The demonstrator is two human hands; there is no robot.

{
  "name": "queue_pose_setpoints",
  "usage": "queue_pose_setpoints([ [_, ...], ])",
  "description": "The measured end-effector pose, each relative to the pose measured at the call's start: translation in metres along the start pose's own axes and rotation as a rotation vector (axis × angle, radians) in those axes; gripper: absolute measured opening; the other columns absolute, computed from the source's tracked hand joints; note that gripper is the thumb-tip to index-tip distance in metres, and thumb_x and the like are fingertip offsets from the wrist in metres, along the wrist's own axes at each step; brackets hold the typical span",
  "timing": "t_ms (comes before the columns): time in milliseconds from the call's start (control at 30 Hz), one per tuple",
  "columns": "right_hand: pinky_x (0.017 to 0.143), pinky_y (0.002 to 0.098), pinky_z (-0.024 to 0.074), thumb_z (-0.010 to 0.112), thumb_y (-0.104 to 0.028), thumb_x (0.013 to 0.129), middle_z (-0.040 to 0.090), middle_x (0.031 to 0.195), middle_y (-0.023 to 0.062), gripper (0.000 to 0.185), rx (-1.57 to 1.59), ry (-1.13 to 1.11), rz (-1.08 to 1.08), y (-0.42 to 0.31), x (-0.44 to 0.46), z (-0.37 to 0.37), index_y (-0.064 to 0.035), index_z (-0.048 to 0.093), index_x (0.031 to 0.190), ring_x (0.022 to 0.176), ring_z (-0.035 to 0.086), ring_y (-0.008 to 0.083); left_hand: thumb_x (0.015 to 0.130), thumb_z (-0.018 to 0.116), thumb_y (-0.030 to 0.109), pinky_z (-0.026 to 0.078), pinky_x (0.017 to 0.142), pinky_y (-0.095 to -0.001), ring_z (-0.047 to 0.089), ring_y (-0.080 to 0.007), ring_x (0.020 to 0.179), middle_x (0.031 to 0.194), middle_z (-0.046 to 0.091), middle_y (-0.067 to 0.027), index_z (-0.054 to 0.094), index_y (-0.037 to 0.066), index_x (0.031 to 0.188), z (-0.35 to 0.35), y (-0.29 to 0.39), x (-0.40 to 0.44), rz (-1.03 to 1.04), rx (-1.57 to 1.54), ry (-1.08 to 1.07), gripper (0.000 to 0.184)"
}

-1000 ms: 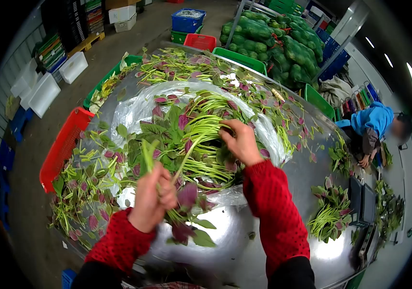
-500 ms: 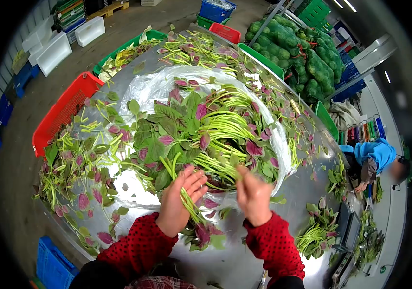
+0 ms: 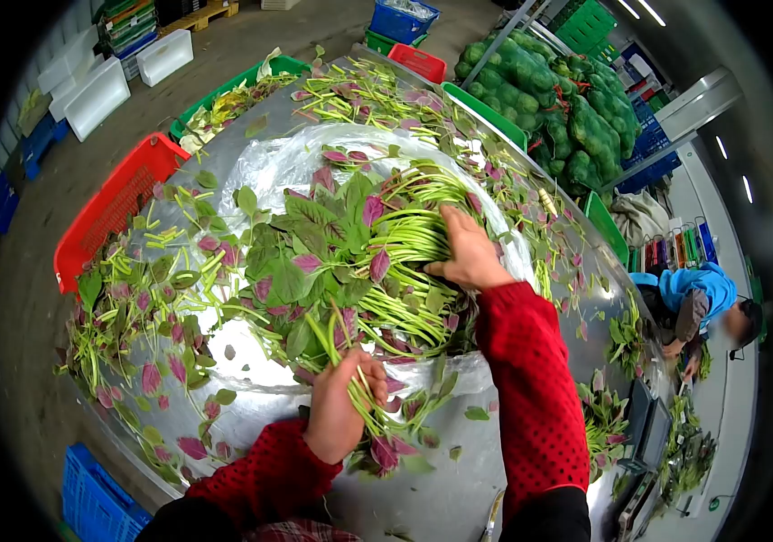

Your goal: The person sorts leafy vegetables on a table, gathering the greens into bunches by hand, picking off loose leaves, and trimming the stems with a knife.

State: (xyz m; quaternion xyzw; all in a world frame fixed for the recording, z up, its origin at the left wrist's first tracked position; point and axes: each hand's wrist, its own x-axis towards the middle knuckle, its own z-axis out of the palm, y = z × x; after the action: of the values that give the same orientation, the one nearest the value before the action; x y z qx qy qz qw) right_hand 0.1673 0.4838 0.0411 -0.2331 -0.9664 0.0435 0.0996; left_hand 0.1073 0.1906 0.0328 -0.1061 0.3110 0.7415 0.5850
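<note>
My left hand [image 3: 350,397] is closed round a small bunch of amaranth stems [image 3: 366,411], its purple and green leaves hanging toward me below the fist. A large heap of amaranth [image 3: 341,244] lies on a clear plastic sheet [image 3: 269,167] at the middle of the metal table. My right hand [image 3: 472,248] rests at the right side of that heap. Its thumb and fingers are apart and touch the pale green stems [image 3: 409,239]; the fingertips are partly among them.
Loose leaves and cut stems [image 3: 152,316] litter the metal table [image 3: 459,470]. A red crate [image 3: 120,212] and green crate [image 3: 233,99] stand along its far left edge. Netted green vegetables [image 3: 576,108] are piled at the back right. A person in blue [image 3: 698,289] works at right beside scales [image 3: 648,438].
My right hand has moved up and forward from the near edge of the heap onto its stems. My left hand has shifted slightly down and closed round the small bunch.
</note>
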Motion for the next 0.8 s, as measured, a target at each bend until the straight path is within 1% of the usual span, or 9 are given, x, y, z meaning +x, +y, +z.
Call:
queue_pose_setpoints([
  [100, 0.1, 0.0412, 0.0402, 0.084, -0.032, 0.056, 0.051, 0.129, 0.0206, 0.101, -0.086, -0.289, 0.144, 0.012, 0.024, 0.026, -0.0055, 0.034, 0.139, 0.118, 0.05, 0.0357, 0.098, 0.046, 0.022, 0.043, 0.058, -0.0321, 0.053, -0.0172, 0.06, 0.074, 0.057, -0.0091, 0.053, 0.006, 0.087, -0.003, 0.002, 0.0, -0.026, 0.04, -0.058, 0.02],
  [133, 0.096, 0.0405, 0.0424, 0.081, -0.026, 0.055, 0.055, 0.121, 0.0173, 0.094, -0.046, -0.273, 0.168, 0.009, 0.024, 0.025, -0.0066, 0.038, 0.137, 0.116, 0.052, 0.0328, 0.098, 0.045, 0.023, 0.043, 0.058, -0.032, 0.054, -0.0172, 0.061, 0.074, 0.057, -0.009, 0.052, 0.006, 0.084, -0.004, 0.003, 0.001, -0.047, 0.073, -0.103, 0.023],
  [267, 0.077, 0.0493, 0.0483, 0.073, -0.019, 0.06, 0.064, 0.09, 0.024, 0.053, 0.112, -0.148, 0.217, 0.003, 0.009, 0.0, -0.0053, 0.055, 0.108, 0.086, 0.061, 0.0429, 0.098, 0.046, 0.025, 0.044, 0.056, -0.0305, 0.054, -0.0161, 0.057, 0.073, 0.059, -0.0092, 0.055, 0.002, 0.083, -0.004, 0.001, 0.003, -0.051, 0.039, -0.053, 0.029],
  [367, 0.068, 0.0497, 0.048, 0.065, -0.009, 0.063, 0.062, 0.082, 0.0243, 0.034, 0.053, 0.043, 0.28, 0.006, -0.003, -0.03, -0.0011, 0.05, 0.093, 0.077, 0.06, 0.0452, 0.098, 0.047, 0.025, 0.044, 0.057, -0.0298, 0.056, -0.0162, 0.06, 0.077, 0.06, -0.0095, 0.056, 0.001, 0.088, 0.005, -0.003, 0.005, -0.052, 0.025, -0.07, 0.027],
  [433, 0.065, 0.0498, 0.0475, 0.064, -0.006, 0.062, 0.061, 0.079, 0.0245, 0.034, -0.074, 0.121, 0.34, -0.016, -0.012, -0.067, -0.0003, 0.048, 0.092, 0.073, 0.059, 0.045, 0.098, 0.049, 0.025, 0.045, 0.059, -0.0288, 0.059, -0.0175, 0.066, 0.082, 0.061, -0.0101, 0.058, 0.001, 0.097, 0.022, -0.003, 0.003, -0.08, -0.008, -0.031, 0.026],
  [467, 0.069, 0.0475, 0.0482, 0.07, -0.011, 0.064, 0.064, 0.089, 0.0226, 0.048, -0.153, 0.175, 0.35, -0.026, -0.018, -0.079, -0.0021, 0.049, 0.106, 0.081, 0.061, 0.0431, 0.099, 0.049, 0.026, 0.048, 0.068, -0.033, 0.059, -0.0191, 0.081, 0.092, 0.061, -0.0097, 0.055, 0.003, 0.11, 0.021, -0.006, 0.005, -0.083, 0.009, -0.116, 0.026],
  [600, 0.065, 0.0448, 0.0495, 0.069, -0.008, 0.066, 0.062, 0.091, 0.0181, 0.046, -0.315, 0.363, 0.196, -0.049, -0.039, -0.096, -0.004, 0.05, 0.108, 0.079, 0.061, 0.0391, 0.099, 0.05, 0.029, 0.05, 0.086, -0.0377, 0.061, -0.0236, 0.099, 0.106, 0.061, -0.0137, 0.05, 0.003, 0.119, 0.045, -0.017, 0.011, -0.048, -0.001, -0.163, 0.033],
  [733, 0.063, 0.0446, 0.0501, 0.07, -0.009, 0.068, 0.063, 0.091, 0.0184, 0.045, -0.486, 0.394, 0.453, -0.019, -0.051, -0.121, -0.0044, 0.051, 0.109, 0.075, 0.063, 0.0386, 0.099, 0.049, 0.028, 0.05, 0.087, -0.0386, 0.06, -0.0248, 0.102, 0.11, 0.06, -0.0158, 0.049, 0.003, 0.122, 0.046, -0.017, 0.004, -0.106, -0.029, -0.206, 0.034],
  [800, 0.064, 0.0443, 0.0507, 0.071, -0.009, 0.069, 0.063, 0.091, 0.0185, 0.047, -0.528, 0.555, 0.38, -0.029, -0.062, -0.144, -0.0044, 0.051, 0.111, 0.074, 0.063, 0.0391, 0.099, 0.049, 0.028, 0.05, 0.088, -0.0392, 0.059, -0.0255, 0.103, 0.112, 0.059, -0.0163, 0.048, 0.003, 0.123, 0.038, -0.016, 0.002, -0.094, -0.025, -0.229, 0.035],
])
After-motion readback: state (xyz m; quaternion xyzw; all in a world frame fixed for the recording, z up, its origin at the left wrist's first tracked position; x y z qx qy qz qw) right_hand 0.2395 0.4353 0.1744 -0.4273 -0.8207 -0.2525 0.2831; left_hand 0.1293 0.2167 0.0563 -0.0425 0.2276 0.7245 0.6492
